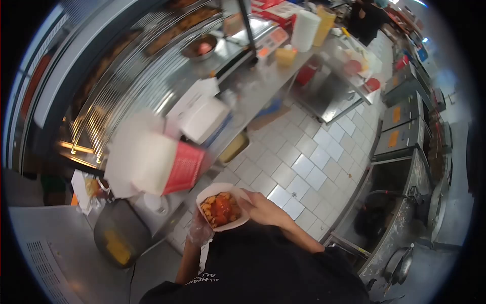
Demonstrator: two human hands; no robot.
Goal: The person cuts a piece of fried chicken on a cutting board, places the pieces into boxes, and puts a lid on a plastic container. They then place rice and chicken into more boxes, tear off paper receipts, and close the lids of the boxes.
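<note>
A white paper food box [236, 198], its top uncovered, is held close in front of my dark shirt. Inside it lie browned fried pieces [208, 206] with red-orange sauce [223, 209] over the middle. My left hand [198, 231], in a clear plastic glove, grips the box from the left and below. On the other side my right hand [263, 209] has its fingers against the box wall; the fingertips are partly hidden behind it. Just beyond the box, a larger red and white carton [185, 167] with a raised lid stands on the counter, blurred.
A white carton [203, 119] sits farther along the steel counter. Behind it, a heated display case [101, 121] has wire racks. A dark bin-like object [121, 235] is at lower left. Fryers [400, 137] line the right side beyond the tiled floor [288, 172]. Another person [365, 23] stands far back.
</note>
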